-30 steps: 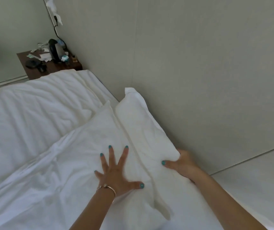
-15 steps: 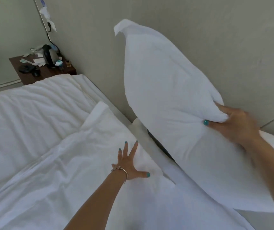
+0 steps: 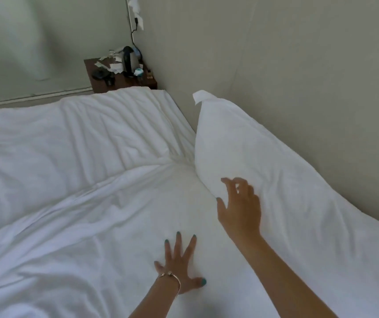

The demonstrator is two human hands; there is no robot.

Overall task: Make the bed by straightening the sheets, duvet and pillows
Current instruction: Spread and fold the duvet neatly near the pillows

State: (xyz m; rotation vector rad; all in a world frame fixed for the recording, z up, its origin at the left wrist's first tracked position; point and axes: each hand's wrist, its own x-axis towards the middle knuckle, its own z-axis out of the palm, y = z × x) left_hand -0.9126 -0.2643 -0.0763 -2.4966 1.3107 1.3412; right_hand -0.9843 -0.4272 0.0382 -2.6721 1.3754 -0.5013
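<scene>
A white pillow [image 3: 264, 161] leans tilted against the wall on the right side of the bed, one corner pointing up. My right hand [image 3: 241, 207] hovers just over its lower left edge, fingers apart and curled, holding nothing. My left hand [image 3: 180, 267], with a bracelet at the wrist, lies flat with spread fingers on the wrinkled white duvet [image 3: 57, 214]. The duvet covers most of the bed. A strip of white sheet [image 3: 172, 115] shows along the wall beyond it.
A dark wooden bedside table [image 3: 124, 82] stands in the far corner with a kettle [image 3: 130, 61], papers and small items. A cable hangs down the wall above it. Grey walls close off the bed on the right and far sides.
The pillow, held up in the air by my right hand half a second ago, now rests against the wall. My right hand has let go. My left hand stays pressed on the duvet.
</scene>
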